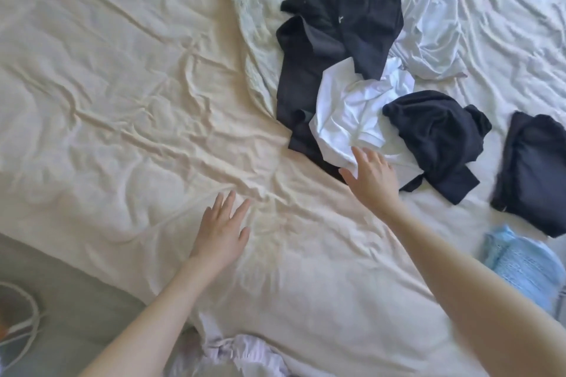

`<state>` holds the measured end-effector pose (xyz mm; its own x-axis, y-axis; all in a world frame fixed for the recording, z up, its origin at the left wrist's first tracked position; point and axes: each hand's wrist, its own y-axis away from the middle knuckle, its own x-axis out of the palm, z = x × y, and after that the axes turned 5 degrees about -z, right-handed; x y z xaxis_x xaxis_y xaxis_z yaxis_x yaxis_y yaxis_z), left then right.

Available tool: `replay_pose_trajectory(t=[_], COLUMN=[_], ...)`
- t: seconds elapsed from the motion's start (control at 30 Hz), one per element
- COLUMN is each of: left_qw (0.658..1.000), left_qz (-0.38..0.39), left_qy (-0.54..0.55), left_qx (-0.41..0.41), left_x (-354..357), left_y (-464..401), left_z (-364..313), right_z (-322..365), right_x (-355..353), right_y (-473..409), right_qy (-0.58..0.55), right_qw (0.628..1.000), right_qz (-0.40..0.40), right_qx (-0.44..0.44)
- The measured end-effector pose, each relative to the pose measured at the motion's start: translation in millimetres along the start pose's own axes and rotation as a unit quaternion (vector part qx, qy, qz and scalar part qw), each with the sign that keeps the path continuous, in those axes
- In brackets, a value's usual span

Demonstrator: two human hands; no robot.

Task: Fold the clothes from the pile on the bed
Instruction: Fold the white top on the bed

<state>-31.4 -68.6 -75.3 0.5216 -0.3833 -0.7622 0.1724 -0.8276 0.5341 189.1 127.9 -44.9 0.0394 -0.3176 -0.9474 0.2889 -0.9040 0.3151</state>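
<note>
Forearms enter from the near edge of the bed (122,101), and the white garment (349,119) crumpled in the pile serves as the landmark for everything else. Nearest the person, well short of the white garment, a pale lilac cloth (245,352) lies bunched at the mattress edge, with grey floor (76,300) and a white looped cord (27,324) beyond that edge. The left hand (222,232) lies flat on bare sheet, near and to the left of the white garment, its fingers straight and slightly spread, holding nothing. A wide stretch of wrinkled cream sheet runs leftward from it. The right hand (372,176) reaches the near edge of the white garment; its fingers are extended and spread, touching the cloth without pinching it. A light blue knitted piece (520,266) lies near and to the right of the white garment, at the frame's right edge. Just right of the white garment, touching it, sits a rumpled black garment (438,138); farther right, apart, lies a folded dark item (533,171). Beyond the white garment a long black garment (340,24) stretches away, overlapping its far edge. A pale blue cloth (428,34) lies beyond and right, and a pale green lace-patterned fabric (254,24) beyond and left.
</note>
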Motion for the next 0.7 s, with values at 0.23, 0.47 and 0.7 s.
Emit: replay_pose_trajectory(t=[0.23, 0.47, 0.7], left_qw=[0.988, 0.991, 0.985], left_qz=[0.097, 0.116, -0.057], left_qy=[-0.115, -0.07, 0.116], left_qx=[0.03, 0.004, 0.114], left_x=[49, 31, -50], left_y=[-33, -39, 3], left_z=[20, 8, -61], right_z=[-24, -7, 53], right_x=[46, 37, -20], right_y=[-44, -13, 83], right_qy=[0.017, -0.252, -0.444], right_qw=[0.998, 0.954, 0.884], right_qz=[-0.036, -0.123, -0.106], right_qx=[0.04, 0.105, 0.097])
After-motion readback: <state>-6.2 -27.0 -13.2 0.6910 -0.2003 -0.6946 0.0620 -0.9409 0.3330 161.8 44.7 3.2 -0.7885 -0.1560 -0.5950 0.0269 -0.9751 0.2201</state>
